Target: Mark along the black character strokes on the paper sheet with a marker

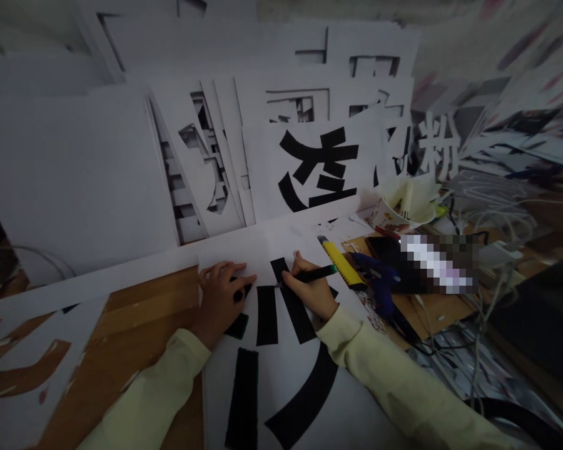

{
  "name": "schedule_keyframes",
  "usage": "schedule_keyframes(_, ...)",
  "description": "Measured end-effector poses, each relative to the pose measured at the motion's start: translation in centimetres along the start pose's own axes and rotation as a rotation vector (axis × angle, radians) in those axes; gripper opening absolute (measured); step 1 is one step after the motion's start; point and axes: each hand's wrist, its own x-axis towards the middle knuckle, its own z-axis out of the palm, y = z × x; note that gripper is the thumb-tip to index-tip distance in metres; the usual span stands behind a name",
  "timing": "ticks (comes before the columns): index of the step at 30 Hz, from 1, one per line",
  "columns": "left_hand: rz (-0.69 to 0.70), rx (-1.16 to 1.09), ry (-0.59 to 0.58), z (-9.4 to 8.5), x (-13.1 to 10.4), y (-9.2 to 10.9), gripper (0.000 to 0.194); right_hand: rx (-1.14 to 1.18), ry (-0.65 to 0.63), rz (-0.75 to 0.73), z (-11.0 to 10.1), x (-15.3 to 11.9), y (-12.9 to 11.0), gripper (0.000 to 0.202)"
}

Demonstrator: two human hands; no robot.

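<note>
A white sheet (356, 406) with bold black character strokes (267, 315) lies in front of me. My right hand (312, 290) grips a black marker (315, 274) with a green end. Its tip meets the sheet near the upper edge of one black stroke. My left hand (223, 297) rests spread on the sheet's left side, over part of another black stroke, and holds nothing. Just beyond my right hand lies a yellow utility knife (341, 261), with a blue glue gun (379, 281) beside it.
Boards with cut-out shapes (206, 156) and a sheet bearing a black character (321, 165) lean at the back. A paper cup (398, 215) holding pale sticks stands at right, near a dark device (385, 253) and tangled cables (485, 319). Brown wood (145, 331) shows at left.
</note>
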Motion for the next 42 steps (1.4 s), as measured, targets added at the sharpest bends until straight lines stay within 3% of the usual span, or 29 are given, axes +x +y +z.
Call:
schedule_keyframes(13,-0.010,0.006,0.014,0.07,0.10,0.08,0.040,-0.016,-0.045,-0.016,-0.11,-0.11,-0.09,0.032)
schedule_keyframes(23,-0.011,0.014,0.005,0.05,0.09,0.06,0.040,-0.009,0.005,-0.008,-0.03,0.00,-0.07,0.033)
schedule_keyframes(42,-0.018,0.023,0.004,0.02,0.10,0.13,0.038,0.035,-0.100,-0.022,-0.18,-0.26,-0.20,0.031)
